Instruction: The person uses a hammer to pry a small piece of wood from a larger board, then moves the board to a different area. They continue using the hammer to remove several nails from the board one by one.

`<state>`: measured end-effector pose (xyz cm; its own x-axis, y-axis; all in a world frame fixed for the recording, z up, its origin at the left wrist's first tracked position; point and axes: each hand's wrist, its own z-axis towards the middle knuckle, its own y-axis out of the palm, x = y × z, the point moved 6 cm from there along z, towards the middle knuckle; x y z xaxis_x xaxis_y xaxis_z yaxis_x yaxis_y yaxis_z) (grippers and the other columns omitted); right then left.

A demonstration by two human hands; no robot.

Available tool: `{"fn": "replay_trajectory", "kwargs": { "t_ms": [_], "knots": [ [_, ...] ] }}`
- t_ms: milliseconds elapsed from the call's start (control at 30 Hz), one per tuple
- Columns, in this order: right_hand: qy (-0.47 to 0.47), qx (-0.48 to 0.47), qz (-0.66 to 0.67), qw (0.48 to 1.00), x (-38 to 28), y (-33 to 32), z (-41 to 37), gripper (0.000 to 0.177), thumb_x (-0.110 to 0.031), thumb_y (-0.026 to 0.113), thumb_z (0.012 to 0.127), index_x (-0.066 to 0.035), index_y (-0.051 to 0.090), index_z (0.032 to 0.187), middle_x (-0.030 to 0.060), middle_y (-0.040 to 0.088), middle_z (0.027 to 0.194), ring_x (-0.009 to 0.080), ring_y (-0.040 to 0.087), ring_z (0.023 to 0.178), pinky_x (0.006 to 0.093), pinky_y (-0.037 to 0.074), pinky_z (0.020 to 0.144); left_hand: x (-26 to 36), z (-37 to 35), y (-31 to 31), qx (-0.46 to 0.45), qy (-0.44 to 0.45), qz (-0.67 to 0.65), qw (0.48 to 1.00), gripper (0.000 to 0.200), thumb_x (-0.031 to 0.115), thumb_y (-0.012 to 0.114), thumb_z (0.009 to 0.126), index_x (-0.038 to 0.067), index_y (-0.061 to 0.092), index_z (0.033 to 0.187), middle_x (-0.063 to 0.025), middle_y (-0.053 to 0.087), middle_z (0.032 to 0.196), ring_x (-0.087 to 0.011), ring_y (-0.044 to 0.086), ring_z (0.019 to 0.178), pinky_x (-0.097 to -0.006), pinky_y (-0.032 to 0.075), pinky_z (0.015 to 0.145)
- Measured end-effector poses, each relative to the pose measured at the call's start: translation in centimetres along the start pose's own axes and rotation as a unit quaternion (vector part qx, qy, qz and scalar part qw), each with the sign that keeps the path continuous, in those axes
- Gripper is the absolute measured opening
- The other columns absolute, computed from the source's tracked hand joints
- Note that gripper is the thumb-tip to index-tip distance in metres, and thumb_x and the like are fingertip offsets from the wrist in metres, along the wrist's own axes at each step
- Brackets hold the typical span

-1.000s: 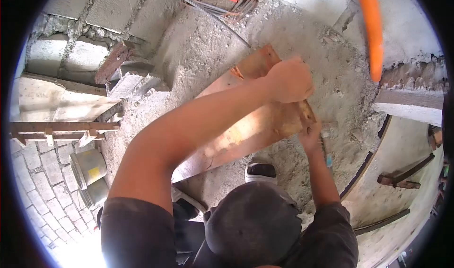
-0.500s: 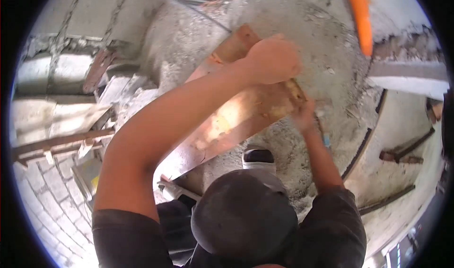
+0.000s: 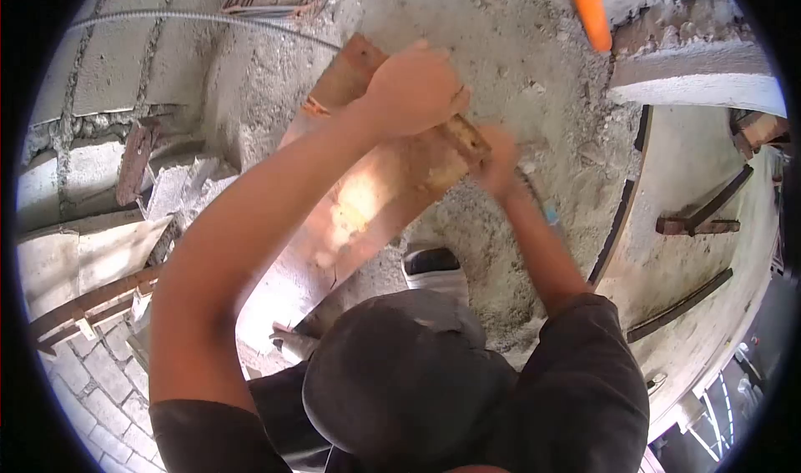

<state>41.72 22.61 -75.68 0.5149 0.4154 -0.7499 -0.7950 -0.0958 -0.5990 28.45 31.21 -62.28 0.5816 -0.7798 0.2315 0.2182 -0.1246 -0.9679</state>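
My left hand [image 3: 415, 89] is closed in a fist above the upper part of a broad wooden board [image 3: 400, 185]; whatever it grips is hidden by the fingers. A short wooden strip [image 3: 469, 139] with a dark hole shows between my hands, over the board's right edge. My right hand [image 3: 498, 160] is slightly blurred, its fingers closed at the strip's right end. The board lies at a slant, its far end up by my left hand and its near end in bright light at lower left.
A dark cap [image 3: 400, 373] fills the bottom middle, with a shoe [image 3: 434, 273] above it. A ribbed rod [image 3: 209, 18] runs towards the board's far end. An orange object [image 3: 588, 10] is at the top right. Broken masonry lies left; a panel with dark bars [image 3: 680, 239] stands right.
The whole view has shifted, so board, hands and orange object appear farther left and slightly higher. Both hands remain at the board's right edge. More of the ribbed rod shows.
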Motion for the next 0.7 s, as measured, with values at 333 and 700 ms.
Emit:
{"fn": "replay_trajectory", "kwargs": {
  "t_ms": [333, 700],
  "knots": [
    [0.026, 0.078, -0.023, 0.996, -0.7, -0.1, -1.2, 0.024, -0.024, 0.067, 0.085, -0.005, 0.068, 0.1, 0.012, 0.067, 0.087, 0.033, 0.058, 0.07, 0.0454, 0.043, 0.063, 0.6, 0.7, -0.2, 0.037, 0.017, 0.035, 0.999, 0.038, 0.032, 0.054, 0.095, 0.008, 0.07, 0.071, -0.0093, 0.064, 0.076, -0.0264, 0.06, 0.086, -0.0402, 0.045, 0.084],
    [0.088, 0.202, 0.043, 0.974, -2.5, 2.1, -2.4, 0.036, -0.02, 0.069, 0.083, -0.003, 0.066, 0.115, 0.0139, 0.069, 0.103, 0.0321, 0.066, 0.088, 0.0431, 0.049, 0.08, -0.4, 0.8, 0.8, -0.046, -0.039, -0.027, 0.998, 0.036, 0.031, 0.054, 0.097, 0.004, 0.069, 0.079, -0.0117, 0.064, 0.085, -0.0311, 0.058, 0.091, -0.0444, 0.043, 0.092]
  ]
}}
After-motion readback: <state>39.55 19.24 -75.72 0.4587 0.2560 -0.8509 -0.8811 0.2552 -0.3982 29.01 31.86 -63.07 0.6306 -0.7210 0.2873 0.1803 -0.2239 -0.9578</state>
